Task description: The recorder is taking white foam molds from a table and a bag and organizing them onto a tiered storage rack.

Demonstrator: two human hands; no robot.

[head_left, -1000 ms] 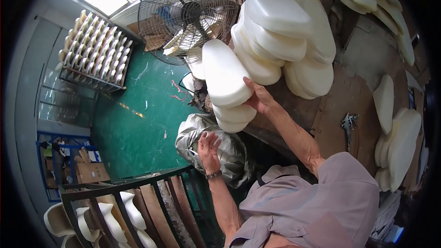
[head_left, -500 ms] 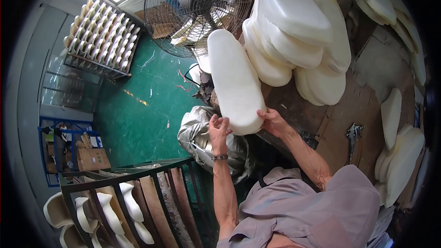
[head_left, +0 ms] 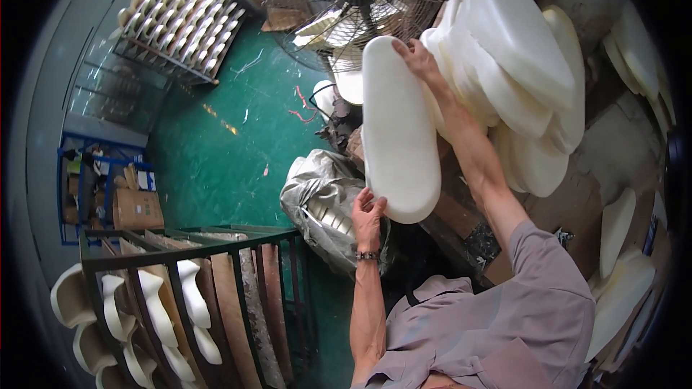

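A long white foam pad [head_left: 398, 130] with rounded ends stands almost on end in front of me. My left hand [head_left: 368, 215] grips its lower end from below. At the pad's top, my right hand [head_left: 419, 57] has its fingers curled over the upper edge. Just right of the pad leans a stack of several similar white foam pads [head_left: 513, 65], and my right forearm crosses in front of that stack.
A big wire-caged fan [head_left: 346, 0] stands behind the pad. A crumpled silver bag [head_left: 317, 202] lies on the green floor below it. A dark metal rack [head_left: 180, 295] with curved white pieces is at lower left, another filled rack [head_left: 184, 21] at upper left. More pads lean at right [head_left: 620, 259].
The pad has come off the stack and swung from lying across to standing nearly upright. My left hand rose to take its lower end, and my right hand shifted to the top edge.
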